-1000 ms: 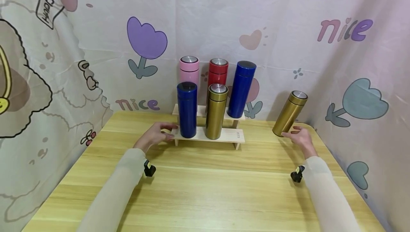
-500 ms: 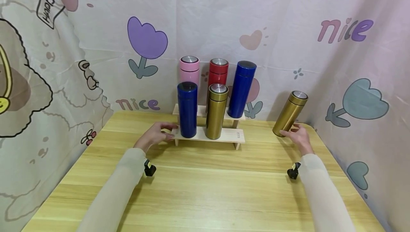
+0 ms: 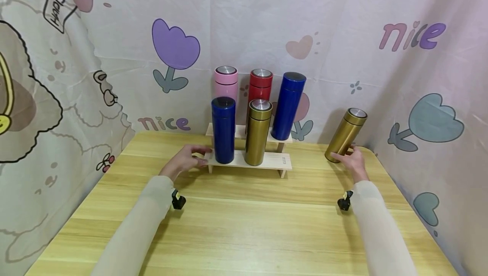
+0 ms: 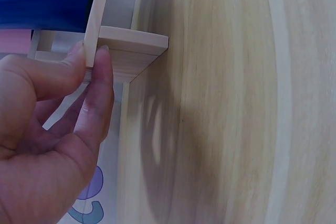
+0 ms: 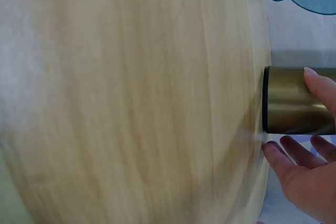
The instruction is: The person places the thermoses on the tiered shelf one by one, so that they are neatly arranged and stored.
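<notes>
My left hand (image 3: 184, 160) pinches the left end of a two-step wooden rack (image 3: 276, 161) between thumb and fingers, seen close in the left wrist view at the shelf board (image 4: 95, 22). On the lower step stand a blue thermos bottle (image 3: 224, 136) and a gold thermos bottle (image 3: 256, 140). My right hand (image 3: 355, 161) is at the base of another gold thermos bottle (image 3: 345, 134) on the table at right. In the right wrist view the thumb (image 5: 320, 88) overlaps that bottle; the other fingers lie beside it with a thin gap.
A pink bottle (image 3: 226, 85), a red bottle (image 3: 260, 85) and a second blue bottle (image 3: 288, 106) stand on the upper step. Behind the wooden table (image 3: 251, 233) hangs a printed curtain (image 3: 244, 22).
My right hand has moved slightly left and forward, bringing its thumb across the front of the right-hand gold bottle. My left hand and the bottles stay in place.
</notes>
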`<state>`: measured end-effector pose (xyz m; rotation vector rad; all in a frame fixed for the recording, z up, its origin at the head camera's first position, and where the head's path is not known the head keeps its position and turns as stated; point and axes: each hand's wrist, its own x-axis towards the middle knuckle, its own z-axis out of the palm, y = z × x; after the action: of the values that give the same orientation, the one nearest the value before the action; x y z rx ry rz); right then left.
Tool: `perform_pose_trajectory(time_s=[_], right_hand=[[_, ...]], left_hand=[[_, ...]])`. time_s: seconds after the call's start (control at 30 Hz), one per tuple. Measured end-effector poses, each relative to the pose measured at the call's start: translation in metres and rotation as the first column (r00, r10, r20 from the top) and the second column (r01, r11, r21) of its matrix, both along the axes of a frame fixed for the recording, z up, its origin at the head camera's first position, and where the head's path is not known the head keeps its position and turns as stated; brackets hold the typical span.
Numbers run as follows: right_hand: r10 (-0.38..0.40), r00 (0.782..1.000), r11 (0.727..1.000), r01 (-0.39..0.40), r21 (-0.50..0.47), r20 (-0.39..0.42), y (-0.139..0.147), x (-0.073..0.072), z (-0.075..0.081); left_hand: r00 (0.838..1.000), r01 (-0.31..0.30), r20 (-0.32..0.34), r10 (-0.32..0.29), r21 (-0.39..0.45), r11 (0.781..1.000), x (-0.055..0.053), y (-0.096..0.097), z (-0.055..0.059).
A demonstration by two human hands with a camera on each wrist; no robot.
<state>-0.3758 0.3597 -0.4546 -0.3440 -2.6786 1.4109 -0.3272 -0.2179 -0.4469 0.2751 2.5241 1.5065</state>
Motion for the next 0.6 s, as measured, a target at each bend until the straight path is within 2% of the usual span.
perform_pose_trajectory(time_s=[0.4,0.6], right_hand=[[0.007,0.999,1.000,-0.007,-0.005,-0.053,-0.0095,-0.0009,0.0009],[-0.015,0.996,1.000,0.017,0.021,-0.083,-0.0088,-0.0036,-0.0024]], left_hand=[[1.000,-0.003,-0.006,0.003,-0.007,1.000,0.0004,0.0004,0.0010],[1.000,-0.013,-0.008,0.013,-0.026,1.000,0.0002,-0.0003,0.0013]])
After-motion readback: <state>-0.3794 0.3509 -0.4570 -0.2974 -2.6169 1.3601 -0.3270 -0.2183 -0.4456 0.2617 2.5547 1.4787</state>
